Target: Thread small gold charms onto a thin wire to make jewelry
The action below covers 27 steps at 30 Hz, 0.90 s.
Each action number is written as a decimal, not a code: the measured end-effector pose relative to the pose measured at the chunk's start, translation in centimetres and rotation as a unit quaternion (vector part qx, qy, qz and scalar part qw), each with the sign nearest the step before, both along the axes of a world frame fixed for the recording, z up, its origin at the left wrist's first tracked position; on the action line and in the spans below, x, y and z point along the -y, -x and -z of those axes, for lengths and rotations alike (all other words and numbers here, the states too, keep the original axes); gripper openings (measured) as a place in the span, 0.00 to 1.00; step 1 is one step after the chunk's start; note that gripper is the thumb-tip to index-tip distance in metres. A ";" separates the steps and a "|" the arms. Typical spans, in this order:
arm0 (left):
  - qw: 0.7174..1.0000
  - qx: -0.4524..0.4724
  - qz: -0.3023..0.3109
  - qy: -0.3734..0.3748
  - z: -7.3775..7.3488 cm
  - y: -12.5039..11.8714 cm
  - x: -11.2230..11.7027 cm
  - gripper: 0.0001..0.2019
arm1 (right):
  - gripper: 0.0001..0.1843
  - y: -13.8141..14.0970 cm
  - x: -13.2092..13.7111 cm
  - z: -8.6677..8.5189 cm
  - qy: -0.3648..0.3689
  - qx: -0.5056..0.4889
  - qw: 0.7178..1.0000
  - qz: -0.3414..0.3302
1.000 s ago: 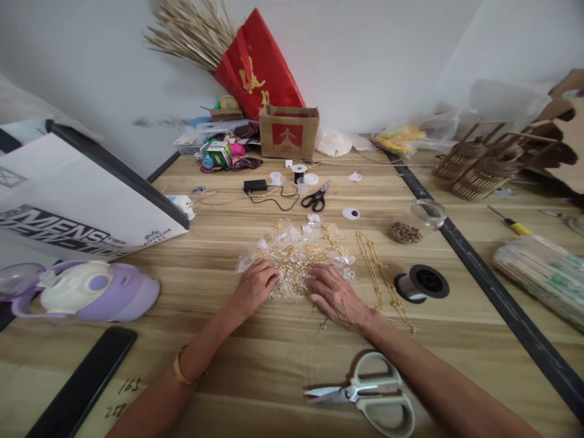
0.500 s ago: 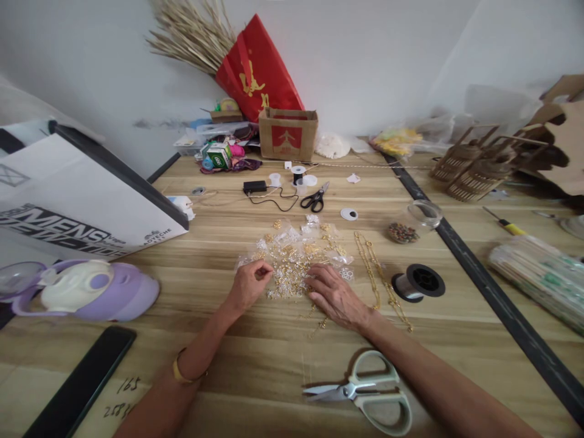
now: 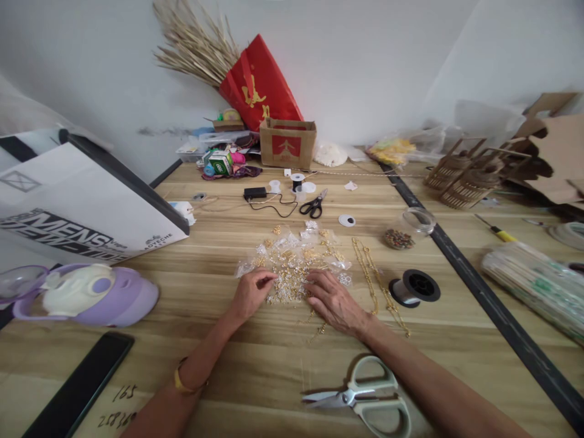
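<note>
A heap of small gold and silver jewellery pieces in clear plastic bags (image 3: 294,258) lies on the wooden table (image 3: 255,365). My left hand (image 3: 250,293) rests at the heap's near left edge, fingertips pinched together on a tiny piece I cannot make out. My right hand (image 3: 334,298) lies flat on the heap's near right edge, fingers spread. A gold chain (image 3: 376,283) runs along the table just right of my right hand.
Large grey-handled scissors (image 3: 365,398) lie near my right forearm. A wire spool (image 3: 414,287), bead jar (image 3: 406,228), black scissors (image 3: 312,205), purple lidded box (image 3: 86,293), black phone (image 3: 77,389), white paper bag (image 3: 86,204) and red bag (image 3: 258,82) surround the work area.
My left hand went from lying on the heap to a pinch at its edge. The right hand stayed flat in place. The view tilted slightly.
</note>
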<state>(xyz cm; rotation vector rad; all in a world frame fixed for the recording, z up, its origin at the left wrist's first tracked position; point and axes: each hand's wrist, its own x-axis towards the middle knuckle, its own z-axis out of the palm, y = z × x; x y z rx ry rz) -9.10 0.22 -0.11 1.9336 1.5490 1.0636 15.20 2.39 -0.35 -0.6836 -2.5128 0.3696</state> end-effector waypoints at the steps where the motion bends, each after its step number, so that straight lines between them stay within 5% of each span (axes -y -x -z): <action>1: 1.000 -0.014 0.005 -0.007 -0.1 -0.1 0.1 0.07 | 0.15 0.0 0.0 0.1 -0.001 -0.002 1.000 0.000; 27: 0.991 -0.107 0.046 -0.059 0.6 -1.1 1.0 0.06 | 0.15 0.2 0.0 0.3 0.013 -0.010 1.000 -0.002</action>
